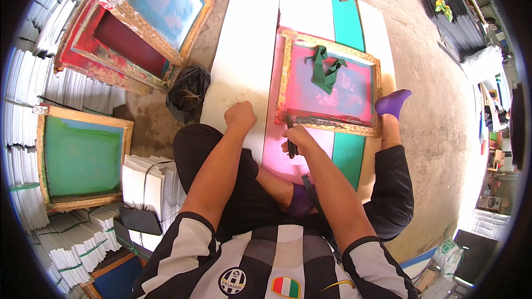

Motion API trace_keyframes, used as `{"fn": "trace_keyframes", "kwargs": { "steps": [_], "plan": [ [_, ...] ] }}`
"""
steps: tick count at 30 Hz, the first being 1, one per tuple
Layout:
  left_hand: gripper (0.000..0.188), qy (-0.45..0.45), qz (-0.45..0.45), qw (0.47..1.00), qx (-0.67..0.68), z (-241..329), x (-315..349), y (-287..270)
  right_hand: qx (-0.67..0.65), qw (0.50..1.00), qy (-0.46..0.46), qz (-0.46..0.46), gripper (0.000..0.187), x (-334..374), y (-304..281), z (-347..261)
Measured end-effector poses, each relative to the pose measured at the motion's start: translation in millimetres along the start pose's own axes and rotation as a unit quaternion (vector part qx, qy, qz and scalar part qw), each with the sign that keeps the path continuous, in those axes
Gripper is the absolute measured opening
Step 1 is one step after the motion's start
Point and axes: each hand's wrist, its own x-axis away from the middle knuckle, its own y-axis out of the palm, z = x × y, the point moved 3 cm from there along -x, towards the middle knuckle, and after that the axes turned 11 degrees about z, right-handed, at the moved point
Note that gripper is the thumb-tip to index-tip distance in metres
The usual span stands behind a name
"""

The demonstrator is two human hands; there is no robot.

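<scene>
Hands (241, 115) (297, 137) apart, near edge of wooden frame (332, 125)

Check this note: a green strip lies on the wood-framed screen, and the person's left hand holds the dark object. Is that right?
Not quite: the head view shows the dark object in the right hand, not the left hand. The green strip does lie on the wood-framed screen.
</scene>
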Motion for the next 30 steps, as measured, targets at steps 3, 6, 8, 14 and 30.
{"fn": "trace_keyframes", "kwargs": {
  "steps": [3, 6, 8, 14, 30],
  "plan": [
    [0.03, 0.017, -0.002, 1.0, 0.004, 10.1, 3.3, 2.9, 0.01, 0.998, -0.031, 0.048, 0.021, 5.0, 1.4, -0.3],
    [0.025, 0.051, -0.005, 0.998, 0.034, 19.2, 2.2, 18.8, 0.04, 0.994, -0.074, 0.069, 0.015, -5.2, 4.4, 10.9],
    [0.023, 0.073, 0.015, 0.996, 0.049, 22.1, 3.1, 25.8, 0.054, 0.991, -0.08, 0.09, 0.014, -2.3, 6.4, 13.7],
    [0.021, 0.088, 0.018, 0.992, 0.092, 27.3, 1.9, 23.2, 0.047, 0.987, -0.114, 0.103, 0.015, -0.5, 6.4, 19.9],
    [0.014, 0.378, 0.111, 0.911, 0.122, 38.0, 17.2, 24.8, -0.004, 0.984, -0.175, -0.032, 0.023, 13.7, 10.4, 36.0]
  ]
}}
